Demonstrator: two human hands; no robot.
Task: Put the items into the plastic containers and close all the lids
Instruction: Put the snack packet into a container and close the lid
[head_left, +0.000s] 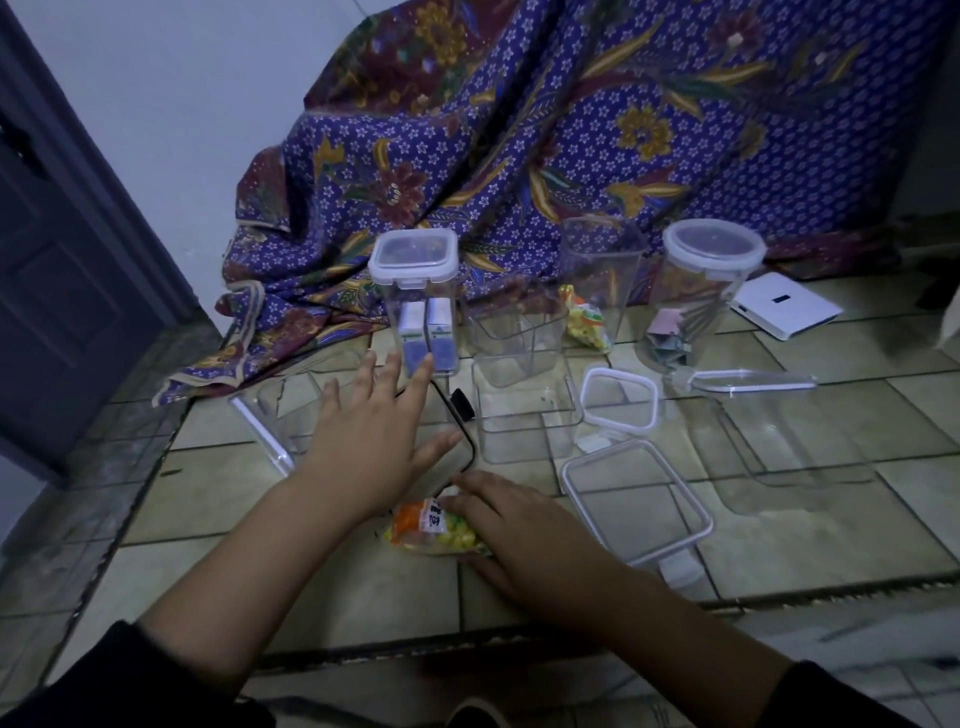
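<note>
The left hand (374, 436) is hovering flat with its fingers spread wide, holding nothing, just in front of the tall square lidded clear plastic container (415, 270), which is standing upright with 2 small white-and-blue boxes (428, 338) inside. The right hand (519, 525) is curling its fingers over the orange, yellow and green snack packet (434, 530), with the thumb at the packet's near edge, pinning it to the beige tiled floor (311, 571).

A thin black cable (465, 431) is lying between the 2 hands. A second, yellow snack packet (587, 322) is sitting on the floor between open clear containers. The tall round lidded clear container (711, 280) is standing far right, holding folded papers. 2 open square clear containers (524, 421) are standing in the middle, with another tall open one behind them. A small white-rimmed square lid (618, 400), a large white-rimmed square lid (636, 499) and a round clear lid (748, 382) are lying loose on the floor. A purple patterned batik cloth (519, 130) is draping behind everything.
</note>
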